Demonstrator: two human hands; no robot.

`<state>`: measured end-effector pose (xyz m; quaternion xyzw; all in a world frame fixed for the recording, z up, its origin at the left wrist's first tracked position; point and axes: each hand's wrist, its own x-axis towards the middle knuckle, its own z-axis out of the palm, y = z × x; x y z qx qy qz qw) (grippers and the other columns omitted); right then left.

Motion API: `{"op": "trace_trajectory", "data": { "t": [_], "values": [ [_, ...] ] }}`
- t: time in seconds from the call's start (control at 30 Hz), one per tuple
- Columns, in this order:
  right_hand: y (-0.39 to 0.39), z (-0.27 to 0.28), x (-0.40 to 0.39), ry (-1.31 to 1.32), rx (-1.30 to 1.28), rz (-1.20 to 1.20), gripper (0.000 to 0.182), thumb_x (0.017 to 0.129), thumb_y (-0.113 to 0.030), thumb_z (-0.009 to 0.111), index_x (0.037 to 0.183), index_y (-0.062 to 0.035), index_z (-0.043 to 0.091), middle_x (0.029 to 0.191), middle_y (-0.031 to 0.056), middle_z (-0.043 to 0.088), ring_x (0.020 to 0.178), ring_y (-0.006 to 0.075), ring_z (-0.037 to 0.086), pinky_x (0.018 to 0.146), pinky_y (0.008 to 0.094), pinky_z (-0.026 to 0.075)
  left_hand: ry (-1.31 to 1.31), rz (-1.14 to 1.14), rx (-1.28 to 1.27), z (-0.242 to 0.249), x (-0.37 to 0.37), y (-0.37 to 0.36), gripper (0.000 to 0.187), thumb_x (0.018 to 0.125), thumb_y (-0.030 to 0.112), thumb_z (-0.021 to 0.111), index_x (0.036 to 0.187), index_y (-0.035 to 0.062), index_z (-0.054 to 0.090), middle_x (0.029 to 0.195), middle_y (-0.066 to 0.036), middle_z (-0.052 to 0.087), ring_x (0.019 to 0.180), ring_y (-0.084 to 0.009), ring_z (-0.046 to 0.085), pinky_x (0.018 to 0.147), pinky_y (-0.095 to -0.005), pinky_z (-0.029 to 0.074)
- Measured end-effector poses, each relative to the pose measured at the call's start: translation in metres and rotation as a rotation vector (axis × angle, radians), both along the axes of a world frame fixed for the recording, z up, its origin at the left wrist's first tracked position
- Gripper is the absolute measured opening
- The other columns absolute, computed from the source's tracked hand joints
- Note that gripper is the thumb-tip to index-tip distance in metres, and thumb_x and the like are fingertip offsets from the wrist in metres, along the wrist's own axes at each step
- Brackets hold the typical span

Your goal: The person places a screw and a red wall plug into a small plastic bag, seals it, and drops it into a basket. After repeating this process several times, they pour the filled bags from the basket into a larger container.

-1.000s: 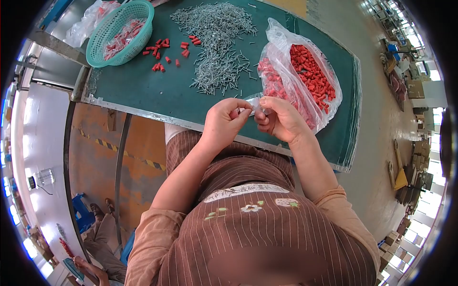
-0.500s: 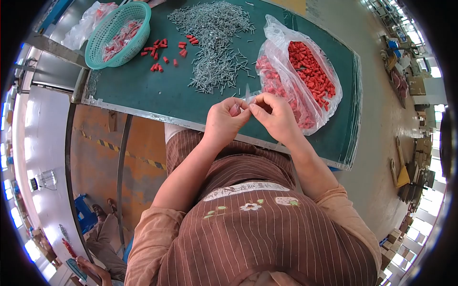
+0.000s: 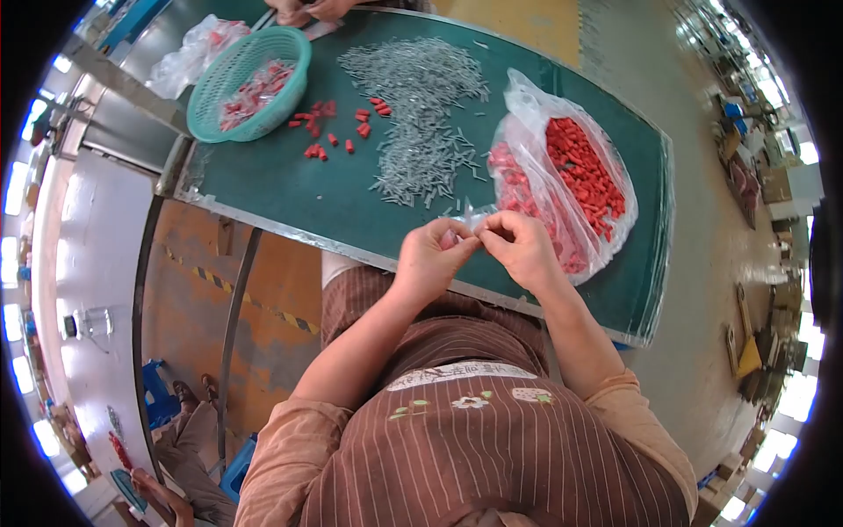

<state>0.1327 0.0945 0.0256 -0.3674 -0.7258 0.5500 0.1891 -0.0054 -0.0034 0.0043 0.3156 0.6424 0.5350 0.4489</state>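
My left hand (image 3: 429, 262) and my right hand (image 3: 520, 249) meet at the front edge of the green table, fingertips pinched together. Between them is a small clear plastic bag (image 3: 469, 213), with something pinkish-red partly hidden in the left palm. Beyond the hands lies a heap of small grey metal pins (image 3: 417, 158). To its left, loose red pieces (image 3: 349, 146) are scattered. Close to my right hand, a large open clear bag (image 3: 528, 104) holds many red pieces (image 3: 580, 162).
A turquoise basket (image 3: 200, 104) of bagged red pieces stands at the table's left, beside a white plastic bag (image 3: 195, 54). Another person's hands (image 3: 309, 9) are at the far edge. A second person's hand (image 3: 163, 494) shows at lower left, near blue stools.
The view has shifted, so the table and its contents appear lower and slightly to the right. Another person's hands now show at the far edge. My hands keep their pinch on the small bag.
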Motion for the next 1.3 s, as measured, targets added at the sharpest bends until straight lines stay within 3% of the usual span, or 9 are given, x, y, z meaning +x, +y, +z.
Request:
{"op": "trace_trajectory", "data": {
  "t": [0.27, 0.4, 0.63, 0.77, 0.93, 1.0, 1.07, 1.27, 1.3],
  "values": [
    [0.004, -0.007, -0.004, -0.116, 0.282, 0.052, 0.007, 0.081, -0.005, 0.063, 0.081, 0.0022, 0.062, 0.068, 0.007, 0.061, 0.063, 0.0115, 0.055, 0.058, 0.0285, 0.045, 0.181, 0.169, 0.171, -0.01, 0.002, -0.001, 0.014, 0.08, 0.016, 0.075, 0.077, 0.0042, 0.067, 0.069, -0.004, 0.061, 0.066, -0.0074, 0.056, 0.061, -0.0279, 0.049],
    [0.003, -0.007, -0.006, 0.021, 0.086, 0.01, 0.006, 0.084, 0.0, 0.06, 0.079, 0.0023, 0.057, 0.068, 0.0007, 0.056, 0.063, 0.0071, 0.051, 0.057, 0.0235, 0.042, -0.025, 0.15, 0.15, -0.015, 0.008, 0.0, 0.014, 0.082, 0.016, 0.071, 0.083, 0.0036, 0.063, 0.064, 0.001, 0.05, 0.061, -0.0073, 0.046, 0.054, -0.0274, 0.041],
    [0.008, -0.014, -0.005, 0.06, 0.127, 0.077, 0.008, 0.088, 0.0, 0.055, 0.08, -0.0016, 0.055, 0.069, -0.0021, 0.051, 0.058, 0.0045, 0.044, 0.051, 0.0215, 0.034, 0.248, 0.101, 0.246, -0.015, 0.007, -0.003, 0.017, 0.08, 0.017, 0.071, 0.087, 0.0038, 0.062, 0.062, -0.005, 0.05, 0.057, -0.0151, 0.048, 0.055, -0.0328, 0.042],
    [0.006, 0.005, -0.01, 0.017, 0.196, 0.129, 0.005, 0.084, 0.0, 0.06, 0.08, 0.0012, 0.056, 0.069, 0.002, 0.055, 0.064, 0.0088, 0.051, 0.058, 0.0257, 0.043, 0.203, 0.058, 0.198, -0.015, 0.004, 0.001, 0.016, 0.079, 0.019, 0.071, 0.085, 0.0046, 0.066, 0.065, -0.008, 0.054, 0.06, -0.0184, 0.053, 0.056, -0.0339, 0.044],
    [0.006, 0.007, -0.011, 0.041, 0.282, 0.128, 0.01, 0.084, -0.006, 0.064, 0.08, 0.0006, 0.057, 0.067, 0.0064, 0.056, 0.064, 0.0106, 0.053, 0.059, 0.0284, 0.045, 0.061, 0.134, 0.16, -0.01, 0.004, -0.001, 0.022, 0.078, 0.025, 0.076, 0.085, 0.0054, 0.069, 0.068, -0.004, 0.061, 0.065, -0.0102, 0.054, 0.061, -0.0299, 0.048],
    [0.002, 0.016, -0.018, 0.023, 0.317, 0.114, 0.012, 0.086, -0.009, 0.063, 0.081, 0.0, 0.058, 0.069, 0.0064, 0.058, 0.064, 0.011, 0.054, 0.058, 0.0285, 0.044, 0.254, 0.113, 0.172, -0.005, -0.003, -0.001, 0.016, 0.083, 0.021, 0.072, 0.083, 0.0059, 0.067, 0.071, -0.001, 0.059, 0.067, -0.0094, 0.053, 0.062, -0.028, 0.048],
    [-0.002, 0.013, -0.012, -0.013, 0.307, 0.029, 0.01, 0.084, -0.009, 0.062, 0.084, 0.0, 0.059, 0.069, 0.0093, 0.06, 0.063, 0.0128, 0.055, 0.058, 0.0294, 0.045, -0.245, 0.176, 0.177, -0.015, 0.006, -0.003, 0.007, 0.086, 0.014, 0.067, 0.085, 0.0071, 0.066, 0.071, 0.002, 0.056, 0.06, -0.0063, 0.048, 0.052, -0.0231, 0.039],
    [-0.003, 0.005, 0.001, 0.067, 0.113, 0.023, 0.002, 0.087, -0.002, 0.059, 0.087, -0.0006, 0.06, 0.074, -0.0027, 0.056, 0.067, 0.0028, 0.048, 0.057, 0.0207, 0.039, -0.213, 0.117, 0.093, -0.01, 0.012, 0.001, 0.01, 0.09, 0.013, 0.065, 0.091, 0.0064, 0.057, 0.068, 0.006, 0.048, 0.053, -0.002, 0.04, 0.046, -0.0189, 0.03],
    [-0.004, 0.007, 0.002, 0.033, 0.098, 0.035, 0.005, 0.086, -0.004, 0.059, 0.089, -0.0001, 0.06, 0.076, 0.0013, 0.059, 0.069, 0.0064, 0.053, 0.061, 0.0236, 0.043, -0.235, 0.093, 0.067, -0.006, 0.014, 0.0, 0.011, 0.091, 0.014, 0.065, 0.092, 0.0063, 0.057, 0.067, 0.006, 0.047, 0.052, -0.0018, 0.04, 0.045, -0.0189, 0.029]
  ]
}}
